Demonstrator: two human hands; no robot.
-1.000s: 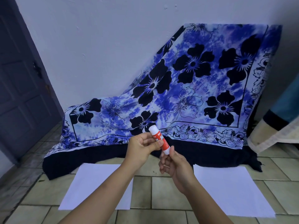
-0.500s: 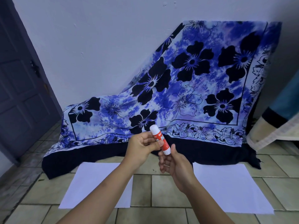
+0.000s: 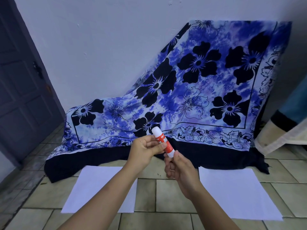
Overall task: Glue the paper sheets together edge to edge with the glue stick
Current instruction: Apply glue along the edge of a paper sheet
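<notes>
A red-and-white glue stick (image 3: 163, 141) is held up in front of me, tilted, its white cap pointing up and left. My left hand (image 3: 146, 151) grips its red middle. My right hand (image 3: 180, 166) pinches its white lower end from below. Two white paper sheets lie flat and apart on the tiled floor: the left sheet (image 3: 93, 188) under my left forearm, the right sheet (image 3: 235, 193) past my right forearm. A strip of bare tile separates them.
A blue floral cloth (image 3: 191, 90) drapes over something against the white wall, its dark hem reaching the floor just behind the sheets. A dark door (image 3: 18, 83) stands at the left. A blue and cream fabric object (image 3: 285, 130) sits at the right.
Both hands keep the glue stick almost still. The view has shifted slightly, so the hands and sheets sit a little higher in the frame.
</notes>
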